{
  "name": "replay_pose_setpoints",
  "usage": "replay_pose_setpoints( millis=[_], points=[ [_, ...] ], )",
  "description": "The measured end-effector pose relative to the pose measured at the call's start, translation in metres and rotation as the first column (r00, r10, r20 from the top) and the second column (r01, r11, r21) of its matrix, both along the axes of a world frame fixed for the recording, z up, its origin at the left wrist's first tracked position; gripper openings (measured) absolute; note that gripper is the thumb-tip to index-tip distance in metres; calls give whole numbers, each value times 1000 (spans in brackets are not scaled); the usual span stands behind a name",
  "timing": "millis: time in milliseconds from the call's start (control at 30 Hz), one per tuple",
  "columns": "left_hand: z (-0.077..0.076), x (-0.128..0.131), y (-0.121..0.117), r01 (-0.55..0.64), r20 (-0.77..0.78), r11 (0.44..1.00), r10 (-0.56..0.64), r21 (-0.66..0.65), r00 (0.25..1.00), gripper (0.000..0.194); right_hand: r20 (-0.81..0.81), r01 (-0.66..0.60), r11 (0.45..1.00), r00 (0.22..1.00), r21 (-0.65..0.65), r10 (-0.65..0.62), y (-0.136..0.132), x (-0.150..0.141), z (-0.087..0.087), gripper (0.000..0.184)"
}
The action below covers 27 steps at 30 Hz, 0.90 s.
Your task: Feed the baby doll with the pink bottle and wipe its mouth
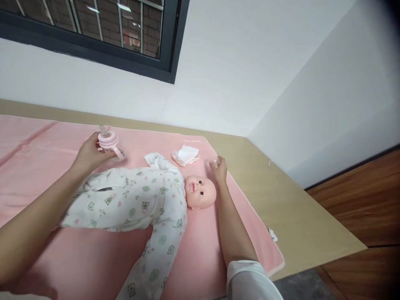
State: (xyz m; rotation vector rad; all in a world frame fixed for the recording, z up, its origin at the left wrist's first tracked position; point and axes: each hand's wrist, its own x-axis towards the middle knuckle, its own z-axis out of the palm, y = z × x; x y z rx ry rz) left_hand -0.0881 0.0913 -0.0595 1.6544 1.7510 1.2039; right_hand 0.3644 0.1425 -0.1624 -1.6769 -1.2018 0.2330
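A baby doll (140, 200) in a white printed sleepsuit lies on its back on a pink blanket (46, 141), head (200, 191) to the right. My left hand (90, 153) is closed around a pink baby bottle (109, 141) with handles, standing beyond the doll's body. My right hand (218, 168) reaches past the doll's head and pinches a small clear cap (215, 161) at the blanket's far right part.
A white tissue in a small packet (186, 154) lies on the blanket beyond the doll's shoulder. The blanket covers a beige table (296, 216) against a white wall, under a dark-framed window (125, 37). A small white scrap (273, 234) sits at the blanket's right edge. Wooden floor (368, 204) shows right.
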Motion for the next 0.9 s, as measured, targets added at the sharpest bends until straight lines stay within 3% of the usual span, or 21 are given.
replay_pose_setpoints(
  millis=[167,267,467,633,900],
  points=[
    [-12,-12,16,-162,-291,983,129,-90,948,57,97,32,992,995,-118,-21,0,4,-18,63],
    [-17,-16,20,-201,-378,973,145,-114,914,52,77,21,994,997,-107,-12,2,6,-22,70],
    [-32,-27,31,-186,-413,964,93,-190,906,61,-73,42,999,996,-21,-43,7,9,-32,75],
    [-45,-33,38,-159,-425,965,56,-211,903,66,-84,46,999,995,-24,-48,9,12,-35,79],
    [-54,-42,44,-107,-364,962,8,-253,931,71,-86,54,998,995,-29,-57,10,14,-38,80]
  ],
)
